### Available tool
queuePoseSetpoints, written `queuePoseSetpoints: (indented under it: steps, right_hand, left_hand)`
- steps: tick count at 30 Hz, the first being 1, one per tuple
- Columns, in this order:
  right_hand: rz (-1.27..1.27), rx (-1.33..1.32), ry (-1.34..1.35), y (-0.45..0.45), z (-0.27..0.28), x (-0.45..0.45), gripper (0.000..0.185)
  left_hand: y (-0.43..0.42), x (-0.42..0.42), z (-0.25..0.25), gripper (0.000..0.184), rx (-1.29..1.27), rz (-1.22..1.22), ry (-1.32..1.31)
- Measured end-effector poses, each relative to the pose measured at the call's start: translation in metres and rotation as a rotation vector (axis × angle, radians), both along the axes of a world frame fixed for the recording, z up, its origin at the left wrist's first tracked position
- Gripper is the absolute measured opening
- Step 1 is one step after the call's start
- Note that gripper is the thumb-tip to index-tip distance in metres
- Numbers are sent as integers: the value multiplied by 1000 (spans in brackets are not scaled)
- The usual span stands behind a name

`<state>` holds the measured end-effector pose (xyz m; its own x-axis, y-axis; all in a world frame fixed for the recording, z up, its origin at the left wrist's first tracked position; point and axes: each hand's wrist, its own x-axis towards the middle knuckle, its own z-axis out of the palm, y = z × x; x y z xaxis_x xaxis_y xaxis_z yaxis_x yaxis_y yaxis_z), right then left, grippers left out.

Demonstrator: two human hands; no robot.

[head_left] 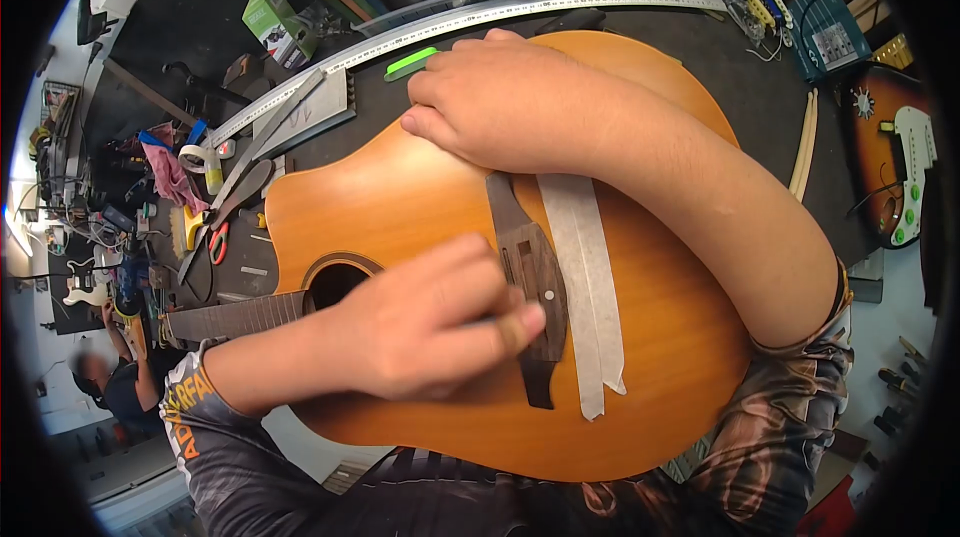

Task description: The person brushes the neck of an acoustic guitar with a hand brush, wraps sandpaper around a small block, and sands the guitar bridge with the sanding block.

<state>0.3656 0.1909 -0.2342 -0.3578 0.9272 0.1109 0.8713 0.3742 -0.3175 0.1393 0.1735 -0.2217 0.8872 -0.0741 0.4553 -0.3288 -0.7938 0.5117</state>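
Note:
An acoustic guitar (pixel 680 337) with an orange-brown top lies face up over my lap. Its dark wooden bridge (pixel 548 337) has slots and a white dot, and holds no strings. My left hand (pixel 440 322) is closed in a pinch just over the bridge, slightly blurred; whatever sits between thumb and fingers is hidden. My right hand (pixel 490 97) rests on the far edge of the body, fingers curled over it and partly hidden. Pale masking tape strips (pixel 590 307) run beside the bridge. Left of it is the soundhole (pixel 338 282), partly covered by my left hand.
Behind the guitar lie a long steel ruler (pixel 450 17), a bright green tool (pixel 412 64) and a green box (pixel 275 25). Red-handled scissors (pixel 218 243) are at left. A sunburst electric guitar body (pixel 885 157) lies right. Another person (pixel 125 377) works at far left.

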Motion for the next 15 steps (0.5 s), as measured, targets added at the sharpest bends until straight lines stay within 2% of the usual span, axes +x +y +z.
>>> queuePoseSetpoints:
  steps: [5,9,12,15]
  right_hand:
    - [16,6,32,1,-4,-1,48]
    - [16,-14,-54,1,-1,0,50]
    - [31,5,-75,2,-1,-1,51]
    - [16,32,-78,0,0,-1,52]
  left_hand:
    - [25,7,0,19,92,123,11]
    - [0,-2,-1,18,-13,-10,28]
    - [20,6,0,14,74,141,8]
    - [2,-2,-5,14,3,31,-14]
